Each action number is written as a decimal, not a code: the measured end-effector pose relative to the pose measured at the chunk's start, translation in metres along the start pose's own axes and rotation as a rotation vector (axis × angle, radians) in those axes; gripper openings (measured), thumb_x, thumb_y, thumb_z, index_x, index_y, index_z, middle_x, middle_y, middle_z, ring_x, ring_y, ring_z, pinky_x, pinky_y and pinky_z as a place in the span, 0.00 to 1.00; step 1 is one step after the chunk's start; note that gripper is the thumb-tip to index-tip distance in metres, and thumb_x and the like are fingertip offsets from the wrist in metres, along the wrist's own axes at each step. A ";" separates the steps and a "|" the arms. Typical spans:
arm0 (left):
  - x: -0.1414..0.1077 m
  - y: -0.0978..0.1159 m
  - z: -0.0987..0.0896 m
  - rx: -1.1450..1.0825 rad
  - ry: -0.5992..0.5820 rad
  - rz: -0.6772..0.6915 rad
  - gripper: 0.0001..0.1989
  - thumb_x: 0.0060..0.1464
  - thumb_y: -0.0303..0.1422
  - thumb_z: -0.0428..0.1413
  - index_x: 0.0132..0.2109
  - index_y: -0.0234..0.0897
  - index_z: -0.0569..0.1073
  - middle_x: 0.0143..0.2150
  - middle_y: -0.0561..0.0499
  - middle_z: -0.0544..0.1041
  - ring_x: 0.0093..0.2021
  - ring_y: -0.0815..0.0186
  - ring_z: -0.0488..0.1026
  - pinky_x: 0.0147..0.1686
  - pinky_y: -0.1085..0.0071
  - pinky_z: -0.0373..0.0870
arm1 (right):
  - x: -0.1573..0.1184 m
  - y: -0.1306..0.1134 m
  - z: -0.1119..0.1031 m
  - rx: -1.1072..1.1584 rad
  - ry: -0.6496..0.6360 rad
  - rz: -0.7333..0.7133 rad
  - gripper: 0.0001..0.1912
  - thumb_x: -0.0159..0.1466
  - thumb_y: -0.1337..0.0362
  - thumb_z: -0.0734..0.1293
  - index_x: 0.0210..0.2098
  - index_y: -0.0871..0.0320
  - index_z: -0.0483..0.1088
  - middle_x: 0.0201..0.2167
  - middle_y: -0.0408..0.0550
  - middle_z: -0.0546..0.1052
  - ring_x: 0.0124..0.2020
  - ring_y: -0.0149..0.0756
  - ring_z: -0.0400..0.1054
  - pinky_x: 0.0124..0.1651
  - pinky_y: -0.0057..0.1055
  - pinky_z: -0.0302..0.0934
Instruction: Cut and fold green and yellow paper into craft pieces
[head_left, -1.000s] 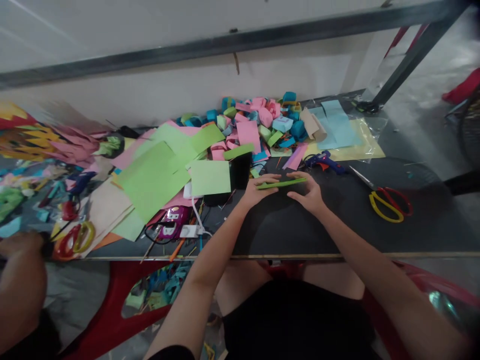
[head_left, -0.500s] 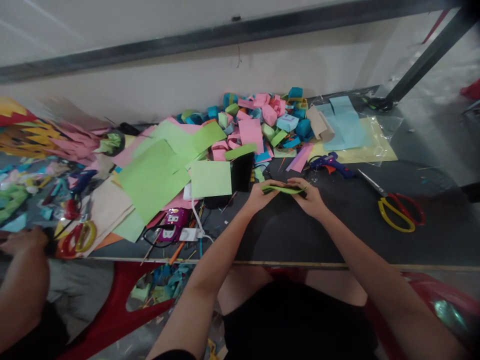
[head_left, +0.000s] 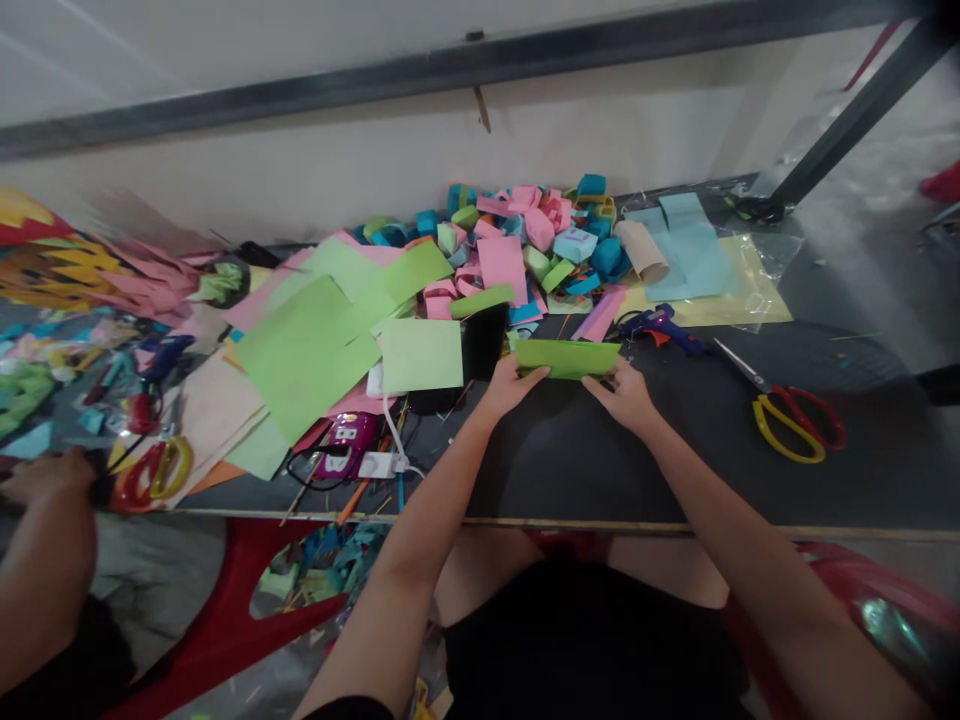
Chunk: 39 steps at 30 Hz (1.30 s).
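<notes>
Left hand [head_left: 514, 387], right hand [head_left: 628, 396] | gripping ends of green paper [head_left: 568, 357] | tabletop [head_left: 570, 465] nearside

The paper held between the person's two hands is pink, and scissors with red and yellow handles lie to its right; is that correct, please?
Not quite: the head view shows the paper is bright green, not pink. It is held between the left hand and right hand, and the scissors lie to its right.

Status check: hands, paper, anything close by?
Left hand, right hand: both gripping. Green paper: held by opposite ends. Glue gun beyond right hand, scissors farther right, both on table.
</notes>
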<state>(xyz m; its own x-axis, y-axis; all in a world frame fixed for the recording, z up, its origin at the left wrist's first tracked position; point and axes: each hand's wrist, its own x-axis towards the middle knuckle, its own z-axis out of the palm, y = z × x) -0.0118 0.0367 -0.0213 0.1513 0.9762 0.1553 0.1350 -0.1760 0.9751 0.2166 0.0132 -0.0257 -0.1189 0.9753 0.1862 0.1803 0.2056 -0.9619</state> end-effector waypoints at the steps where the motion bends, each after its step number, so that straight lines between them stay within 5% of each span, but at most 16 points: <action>1: 0.000 -0.002 -0.001 0.002 0.003 -0.021 0.22 0.49 0.45 0.67 0.45 0.33 0.81 0.48 0.40 0.84 0.49 0.54 0.82 0.55 0.54 0.76 | 0.000 0.001 0.001 0.008 0.010 0.012 0.25 0.59 0.48 0.73 0.49 0.57 0.76 0.47 0.56 0.82 0.48 0.48 0.79 0.56 0.48 0.73; 6: -0.002 -0.004 0.001 0.030 0.054 -0.035 0.18 0.52 0.44 0.65 0.41 0.34 0.81 0.45 0.42 0.85 0.46 0.55 0.81 0.50 0.57 0.78 | 0.000 0.004 0.000 -0.024 0.060 0.042 0.22 0.61 0.45 0.70 0.43 0.56 0.78 0.40 0.52 0.84 0.42 0.47 0.80 0.49 0.48 0.76; 10: -0.004 -0.001 0.003 0.069 0.145 -0.050 0.20 0.53 0.48 0.63 0.41 0.34 0.81 0.40 0.44 0.85 0.40 0.57 0.80 0.42 0.62 0.77 | -0.001 -0.003 -0.002 0.018 0.032 0.108 0.25 0.61 0.40 0.70 0.40 0.56 0.78 0.32 0.49 0.82 0.29 0.42 0.78 0.33 0.42 0.77; 14: -0.006 0.003 0.005 0.054 0.212 -0.039 0.24 0.54 0.52 0.62 0.45 0.35 0.79 0.41 0.44 0.84 0.40 0.59 0.80 0.41 0.65 0.76 | -0.001 -0.011 -0.001 0.100 -0.039 0.215 0.30 0.57 0.36 0.71 0.39 0.58 0.76 0.26 0.48 0.79 0.22 0.37 0.75 0.20 0.31 0.68; 21: -0.008 0.004 0.009 -0.057 0.166 -0.139 0.28 0.55 0.57 0.60 0.49 0.37 0.75 0.31 0.52 0.77 0.20 0.70 0.70 0.21 0.72 0.69 | 0.003 -0.015 -0.003 0.089 -0.011 0.255 0.31 0.54 0.34 0.72 0.32 0.58 0.74 0.17 0.41 0.71 0.13 0.30 0.66 0.14 0.26 0.53; 26: -0.006 -0.001 0.006 0.040 0.182 -0.055 0.23 0.55 0.54 0.60 0.38 0.36 0.77 0.28 0.53 0.75 0.29 0.67 0.73 0.34 0.69 0.72 | 0.001 -0.019 -0.005 0.117 -0.042 0.236 0.33 0.52 0.32 0.72 0.32 0.58 0.74 0.18 0.41 0.72 0.14 0.29 0.66 0.15 0.26 0.54; 31: -0.006 0.003 0.001 0.041 0.242 0.013 0.23 0.56 0.53 0.60 0.42 0.36 0.78 0.38 0.47 0.81 0.40 0.63 0.77 0.44 0.67 0.73 | -0.012 -0.029 -0.004 0.123 -0.109 0.228 0.32 0.53 0.34 0.73 0.33 0.59 0.74 0.21 0.46 0.76 0.17 0.31 0.69 0.19 0.28 0.58; 34: -0.001 0.009 -0.007 0.026 0.311 0.010 0.23 0.59 0.53 0.58 0.46 0.37 0.77 0.37 0.47 0.81 0.37 0.63 0.78 0.42 0.67 0.74 | -0.008 -0.033 -0.040 0.093 0.089 0.201 0.30 0.56 0.37 0.72 0.36 0.61 0.77 0.27 0.53 0.80 0.21 0.34 0.72 0.20 0.29 0.60; 36: 0.006 0.010 -0.013 0.087 0.340 -0.032 0.21 0.60 0.50 0.58 0.48 0.37 0.76 0.34 0.49 0.79 0.32 0.63 0.77 0.38 0.68 0.74 | 0.007 -0.035 -0.089 -0.032 0.372 0.196 0.23 0.63 0.45 0.71 0.36 0.63 0.78 0.30 0.57 0.81 0.24 0.34 0.74 0.26 0.31 0.64; 39: 0.016 0.010 -0.017 0.242 0.341 -0.068 0.25 0.54 0.41 0.64 0.57 0.37 0.72 0.35 0.48 0.81 0.37 0.58 0.79 0.44 0.64 0.74 | 0.040 -0.035 -0.177 -0.470 0.753 0.395 0.11 0.67 0.66 0.68 0.44 0.69 0.77 0.43 0.69 0.81 0.35 0.34 0.77 0.37 0.35 0.66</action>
<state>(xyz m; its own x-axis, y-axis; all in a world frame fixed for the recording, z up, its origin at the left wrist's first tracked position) -0.0244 0.0528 -0.0069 -0.1932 0.9654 0.1749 0.3656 -0.0946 0.9259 0.3785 0.0594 0.0508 0.6606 0.7436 0.1036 0.4642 -0.2960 -0.8348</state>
